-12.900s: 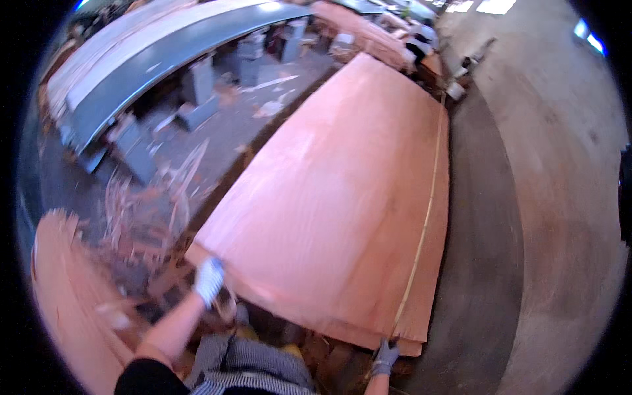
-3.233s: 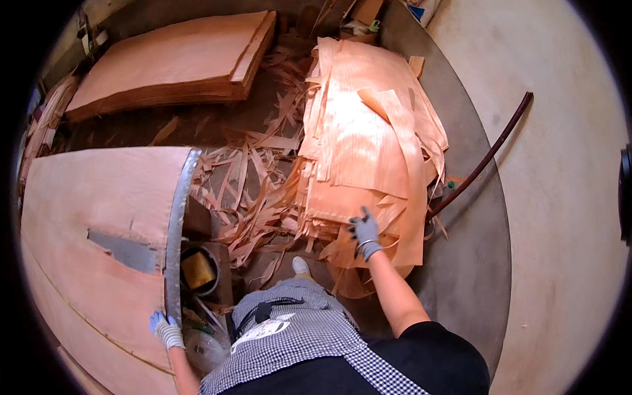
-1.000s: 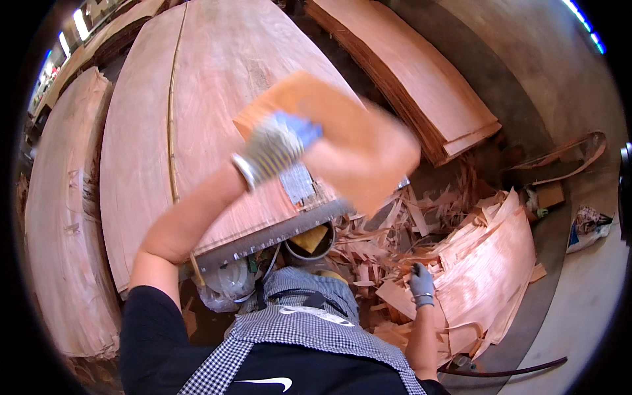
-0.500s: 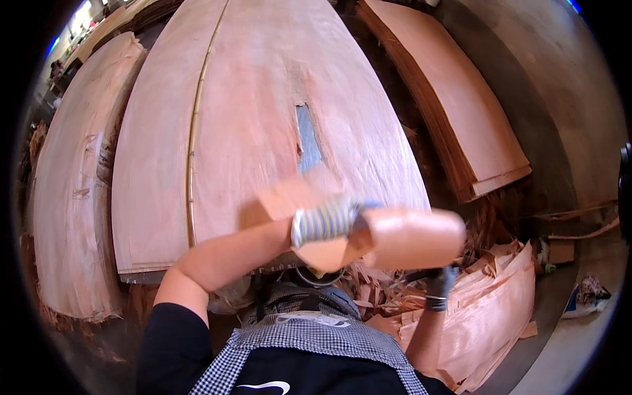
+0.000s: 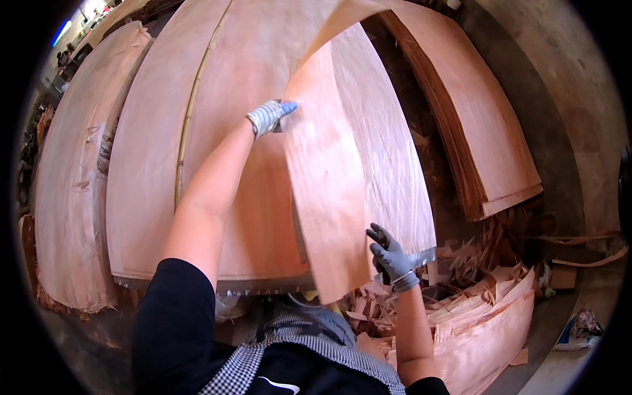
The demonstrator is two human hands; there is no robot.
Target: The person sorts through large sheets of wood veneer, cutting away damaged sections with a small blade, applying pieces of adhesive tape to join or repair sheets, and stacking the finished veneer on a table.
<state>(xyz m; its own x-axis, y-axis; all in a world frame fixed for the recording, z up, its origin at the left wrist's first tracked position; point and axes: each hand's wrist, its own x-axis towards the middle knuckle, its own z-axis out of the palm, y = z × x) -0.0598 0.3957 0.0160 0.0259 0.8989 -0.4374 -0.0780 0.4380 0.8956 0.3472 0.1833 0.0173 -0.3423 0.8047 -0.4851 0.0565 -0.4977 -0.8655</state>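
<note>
A long strip of thin wood veneer (image 5: 327,178) lies over the large veneer sheet (image 5: 227,151), its far end lifted and curling up to the right. My left hand (image 5: 273,117), in a striped glove with blue fingers, pinches the strip's left edge partway up. Close to the strip's lower right edge is my right hand (image 5: 390,255) in a dark grey glove, fingers apart; I cannot tell whether its fingertips touch the wood. The strip's near end hangs past the front edge of the sheet.
A thin rod (image 5: 191,112) runs lengthwise along the sheet's left part. Veneer stacks stand at the left (image 5: 76,178) and far right (image 5: 471,99). Torn scraps (image 5: 375,306) and a bent pile of veneer (image 5: 487,329) lie at the near right.
The strip, rolled up and blurred before, is now unrolled lengthwise over the sheet, covering the gap seen there. My left hand has moved forward and left; my right hand has come up and left.
</note>
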